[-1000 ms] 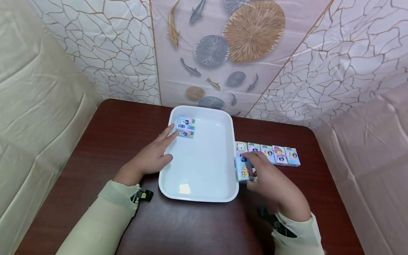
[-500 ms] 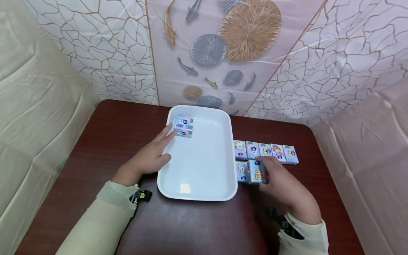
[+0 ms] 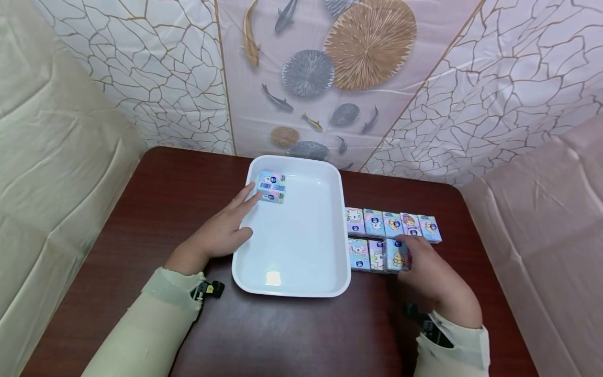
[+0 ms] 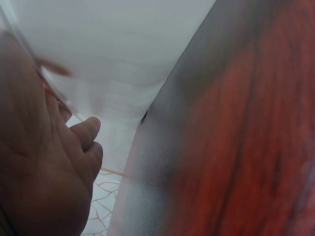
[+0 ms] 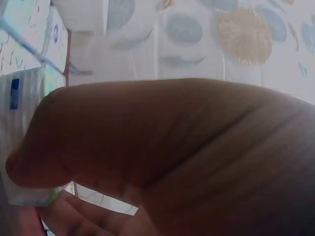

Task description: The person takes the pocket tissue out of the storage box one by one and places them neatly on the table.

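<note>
My left hand (image 3: 219,234) lies across the left rim of the white tray (image 3: 301,277), its fingers straight and spread. The fingertips reach in beside two small tissue packs (image 3: 272,180) at the tray's upper left. Right of the tray, my right hand (image 3: 433,275) pinches a blue tissue pack (image 3: 395,255) with a yellow cartoon figure. In the right wrist view my thumb presses the side of that pack (image 5: 22,137). It stands at the right end of a near row, beside a pack with a white figure (image 3: 377,255) and another pack (image 3: 359,255).
A far row of several tissue packs (image 3: 393,224) runs right from the tray's side, just behind the near row. Dark red-brown wood forms the table (image 3: 282,335). A patterned cloth (image 3: 306,120) hangs behind its back edge.
My right hand has moved right with the pinched tissue pack, from beside the tray to the end of the near row. The packs left of it have come into view. My left hand stays put.
</note>
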The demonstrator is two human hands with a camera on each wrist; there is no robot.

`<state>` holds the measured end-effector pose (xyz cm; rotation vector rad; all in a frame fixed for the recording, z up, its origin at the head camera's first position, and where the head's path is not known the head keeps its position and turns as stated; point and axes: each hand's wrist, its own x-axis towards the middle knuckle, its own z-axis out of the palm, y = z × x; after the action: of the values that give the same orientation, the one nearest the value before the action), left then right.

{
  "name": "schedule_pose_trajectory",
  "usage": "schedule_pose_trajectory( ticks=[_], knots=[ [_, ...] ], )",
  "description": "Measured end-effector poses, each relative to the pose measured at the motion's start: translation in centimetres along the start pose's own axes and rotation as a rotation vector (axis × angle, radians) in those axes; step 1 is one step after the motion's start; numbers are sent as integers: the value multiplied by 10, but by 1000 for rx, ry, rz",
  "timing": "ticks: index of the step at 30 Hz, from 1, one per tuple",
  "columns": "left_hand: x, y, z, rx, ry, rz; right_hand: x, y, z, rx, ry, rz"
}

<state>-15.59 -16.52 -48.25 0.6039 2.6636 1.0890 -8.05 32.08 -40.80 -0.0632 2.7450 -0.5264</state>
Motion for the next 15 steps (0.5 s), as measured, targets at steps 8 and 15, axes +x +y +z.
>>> schedule_pose_trajectory(
  ticks=[8, 15],
  knots=[
    [0, 0, 0, -8, 1, 9, 5, 16, 2, -4, -3, 50],
    [1, -2, 1, 0, 4, 19, 7, 23, 3, -15, 4, 44]
  ],
)
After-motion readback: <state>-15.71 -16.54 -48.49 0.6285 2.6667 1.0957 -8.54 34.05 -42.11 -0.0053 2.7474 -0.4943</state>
